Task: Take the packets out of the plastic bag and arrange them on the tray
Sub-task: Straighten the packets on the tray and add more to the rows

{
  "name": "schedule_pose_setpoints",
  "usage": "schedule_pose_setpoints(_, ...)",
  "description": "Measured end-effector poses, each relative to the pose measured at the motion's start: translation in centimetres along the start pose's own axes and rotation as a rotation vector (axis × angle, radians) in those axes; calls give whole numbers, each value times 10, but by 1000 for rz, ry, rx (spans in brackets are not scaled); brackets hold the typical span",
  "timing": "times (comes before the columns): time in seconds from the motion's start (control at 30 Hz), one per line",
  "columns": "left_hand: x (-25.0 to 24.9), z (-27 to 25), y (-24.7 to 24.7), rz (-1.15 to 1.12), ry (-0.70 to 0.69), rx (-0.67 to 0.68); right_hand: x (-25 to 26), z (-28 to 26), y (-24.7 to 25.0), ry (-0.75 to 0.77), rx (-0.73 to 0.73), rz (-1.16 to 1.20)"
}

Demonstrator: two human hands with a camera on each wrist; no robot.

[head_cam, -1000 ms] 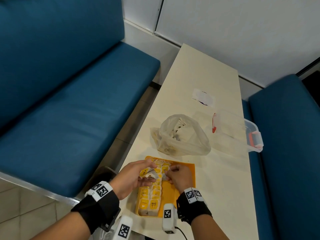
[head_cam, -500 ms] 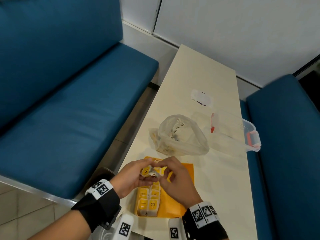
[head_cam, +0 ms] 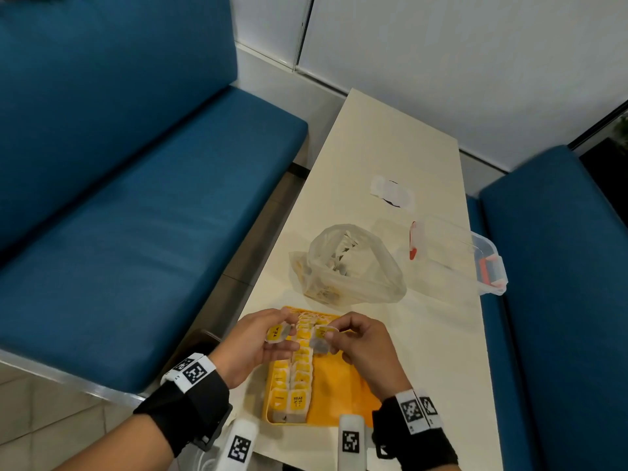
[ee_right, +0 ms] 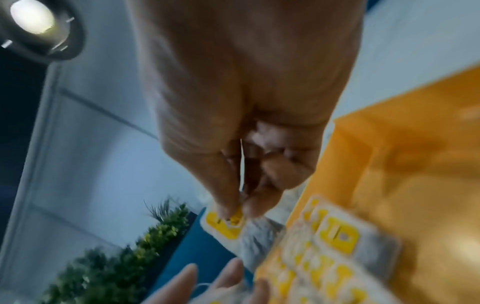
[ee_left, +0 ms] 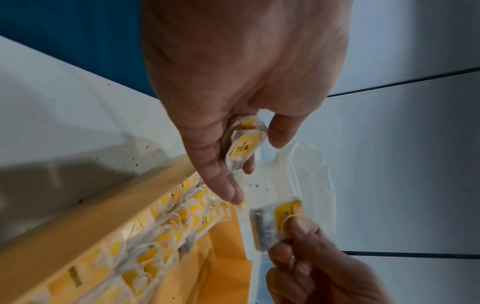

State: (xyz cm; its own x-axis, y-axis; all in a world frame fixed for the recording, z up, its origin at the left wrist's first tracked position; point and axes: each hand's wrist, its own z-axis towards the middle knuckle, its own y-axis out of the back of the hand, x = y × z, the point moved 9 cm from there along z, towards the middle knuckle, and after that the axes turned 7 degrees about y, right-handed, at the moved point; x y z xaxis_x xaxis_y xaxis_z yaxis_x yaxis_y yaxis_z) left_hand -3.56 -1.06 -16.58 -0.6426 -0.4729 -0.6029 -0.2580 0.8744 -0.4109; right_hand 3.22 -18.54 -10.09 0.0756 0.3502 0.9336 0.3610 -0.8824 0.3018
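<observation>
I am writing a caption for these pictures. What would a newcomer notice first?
First, the two hands at the near table edge: the left hand holds a packet marked TEA, and the right hand pinches another packet. Below them the yellow tray holds rows of packets. Beyond it lies the plastic bag.

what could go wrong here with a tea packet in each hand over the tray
The right hand pinches its packet only by the top edge, so it may slip. The left hand holds the TEA packet loosely. Both hover above the packed rows in the tray; a drop could disturb them.
</observation>
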Motion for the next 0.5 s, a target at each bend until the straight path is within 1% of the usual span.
schedule_pose_setpoints(0.1,1,0,0,39,-12,-5,-12,3,11,-68,-10,9)
schedule_pose_setpoints(0.17,1,0,0,57,-20,-10,-18,3,13,-83,-8,-16)
schedule_pose_setpoints(0.23,2,0,-1,79,-25,-13,-28,2,13,-100,-6,-34)
schedule_pose_setpoints(0.33,4,0,-2,99,-27,-28,-50,-1,11,-178,-9,-46)
schedule_pose_setpoints(0.5,4,1,-1,118,-28,-46,-76,2,4,-263,28,-155)
